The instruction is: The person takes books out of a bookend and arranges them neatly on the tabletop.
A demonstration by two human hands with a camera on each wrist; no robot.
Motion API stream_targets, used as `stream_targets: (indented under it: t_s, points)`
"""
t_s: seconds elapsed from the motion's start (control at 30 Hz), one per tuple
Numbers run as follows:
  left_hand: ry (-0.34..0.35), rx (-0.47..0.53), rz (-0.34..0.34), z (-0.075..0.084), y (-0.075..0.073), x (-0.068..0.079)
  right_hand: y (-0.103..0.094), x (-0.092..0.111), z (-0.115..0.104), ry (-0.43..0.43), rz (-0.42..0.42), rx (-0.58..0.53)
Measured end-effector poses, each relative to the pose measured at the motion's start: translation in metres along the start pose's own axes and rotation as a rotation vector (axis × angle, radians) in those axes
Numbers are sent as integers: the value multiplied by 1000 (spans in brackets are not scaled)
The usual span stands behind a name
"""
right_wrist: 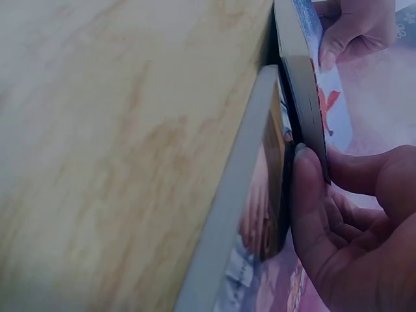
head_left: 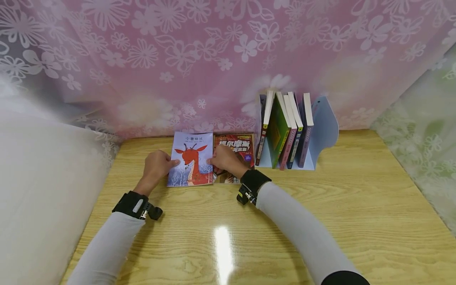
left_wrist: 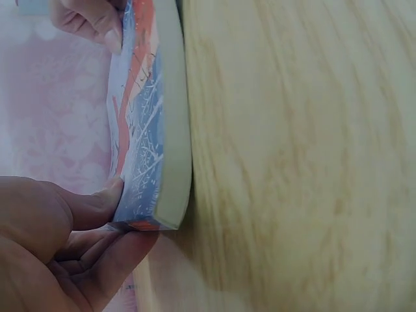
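Observation:
A paperback book with a red deer on a pale blue cover lies between my two hands near the back of the table. My left hand pinches its left edge, thumb on the cover and fingers beneath, as the left wrist view shows. On the opposite edge my right hand pinches it the same way, its fingers between this book and the neighbouring one. That second book, with a dark red cover and large Chinese characters, lies just to the right, partly hidden under my right hand.
At the back right a light blue book stand holds several upright books, among them a green book that leans. A pink flowered curtain hangs behind the wooden table. White fabric borders the left side.

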State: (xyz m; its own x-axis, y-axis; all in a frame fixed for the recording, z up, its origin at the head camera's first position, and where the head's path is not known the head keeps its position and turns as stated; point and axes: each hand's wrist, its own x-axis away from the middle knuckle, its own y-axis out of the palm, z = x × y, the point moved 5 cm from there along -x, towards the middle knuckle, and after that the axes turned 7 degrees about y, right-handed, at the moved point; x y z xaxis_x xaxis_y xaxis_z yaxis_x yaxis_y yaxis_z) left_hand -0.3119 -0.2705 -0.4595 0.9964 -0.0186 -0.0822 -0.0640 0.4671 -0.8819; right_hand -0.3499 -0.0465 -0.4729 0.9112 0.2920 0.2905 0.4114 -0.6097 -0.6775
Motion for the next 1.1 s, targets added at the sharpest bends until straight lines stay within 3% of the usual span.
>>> stream_targets:
  t_s: [0.5, 1.1]
  points:
    - [-8, -13, -36, -6, 3, -1, 8, -1, 3, 108, -51, -173]
    - [-42, -60, -142, -1, 0, -9, 3, -1, 5, 149, -61, -230]
